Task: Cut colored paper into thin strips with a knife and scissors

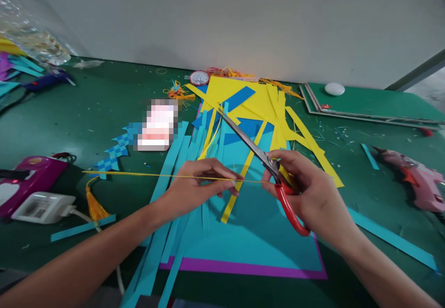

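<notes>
Between thumb and fingers my left hand (205, 180) pinches a thin yellow paper strip (132, 174), seen nearly edge-on. The strip runs left past the wrist, and its right end reaches the fingers of my right hand (309, 182). That hand is closed around a pair of scissors (292, 210) with red handles, their blades pointing up and to the left. The blades look closed, away from the strip. Below both hands lie turquoise paper sheets (243, 243) over a purple sheet (239, 266). Loose yellow strips (227, 209) and turquoise strips (174, 169) are spread on top.
Yellow sheets (239, 90) lie at the back. On the left are a woven blue paper piece (113, 156), a yellow tassel (94, 201), a white charger (45, 207) and a purple power strip (38, 178). A pink glue gun (417, 178) and green boards (375, 104) are on the right.
</notes>
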`<state>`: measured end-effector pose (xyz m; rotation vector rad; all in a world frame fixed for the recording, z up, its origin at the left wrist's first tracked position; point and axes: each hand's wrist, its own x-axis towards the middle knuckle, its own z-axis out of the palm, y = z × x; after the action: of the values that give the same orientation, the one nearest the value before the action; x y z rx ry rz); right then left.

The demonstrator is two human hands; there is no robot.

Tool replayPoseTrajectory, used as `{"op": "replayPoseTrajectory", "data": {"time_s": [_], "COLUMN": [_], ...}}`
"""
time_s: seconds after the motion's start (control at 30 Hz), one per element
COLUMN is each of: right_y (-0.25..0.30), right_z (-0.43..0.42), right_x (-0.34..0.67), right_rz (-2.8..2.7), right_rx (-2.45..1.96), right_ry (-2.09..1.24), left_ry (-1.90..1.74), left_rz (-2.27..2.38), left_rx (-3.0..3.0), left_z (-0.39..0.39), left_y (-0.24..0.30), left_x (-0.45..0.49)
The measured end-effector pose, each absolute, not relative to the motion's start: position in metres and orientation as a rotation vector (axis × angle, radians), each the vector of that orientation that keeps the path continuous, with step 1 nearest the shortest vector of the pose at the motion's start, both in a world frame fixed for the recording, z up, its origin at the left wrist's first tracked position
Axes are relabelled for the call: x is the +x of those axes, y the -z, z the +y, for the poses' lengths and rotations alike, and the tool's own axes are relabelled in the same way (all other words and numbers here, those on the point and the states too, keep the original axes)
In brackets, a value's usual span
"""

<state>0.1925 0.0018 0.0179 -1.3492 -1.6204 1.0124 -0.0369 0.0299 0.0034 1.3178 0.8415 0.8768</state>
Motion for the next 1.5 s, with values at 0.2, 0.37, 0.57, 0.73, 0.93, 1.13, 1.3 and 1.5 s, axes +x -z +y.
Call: {"op": "replayPoseTrajectory", "data": {"time_s": [0.2, 0.37, 0.57, 0.73, 0.93, 1.13, 1.3, 1.5], "right_y": [-0.018, -0.02, -0.016, -0.013, -0.023, -0.026, -0.026, -0.023], "right_z": [0.006, 0.017, 0.023, 0.023, 0.02, 0.019, 0.021, 0.021], "right_x": [0.208, 0.228, 0.242, 0.238, 0.228, 0.238, 0.244, 0.243], "right_rz": [-1.76, -2.172, -2.278, -2.143, -1.715, -1.626, -2.097, -2.397], "right_rx": [-1.427, -1.304, -1.156, -1.231, -1.356, -1.249, -1.261, -1.123], "right_ry": [-0.663, -0.025, 0.105, -0.124, -0.801, -0.741, 0.144, 0.442], "left_ry": [-0.962, -1.027, -1.079, -1.041, -1.01, -1.017, -1.029, -1.01], "left_rz": [0.87, 0.829, 0.784, 0.831, 0.843, 0.835, 0.827, 0.887], "left_rx": [1.447, 1.455, 1.425, 1.438, 1.445, 1.43, 1.362, 1.38], "left_z": [0.032, 0.032, 0.033, 0.034, 0.034, 0.034, 0.034, 0.035], "left_y": [-0.004, 0.0, 0.002, 0.003, 0.004, 0.0, 0.001, 0.005], "left_x": [-0.04, -0.042, -0.045, -0.044, -0.044, -0.042, -0.042, -0.045]}}
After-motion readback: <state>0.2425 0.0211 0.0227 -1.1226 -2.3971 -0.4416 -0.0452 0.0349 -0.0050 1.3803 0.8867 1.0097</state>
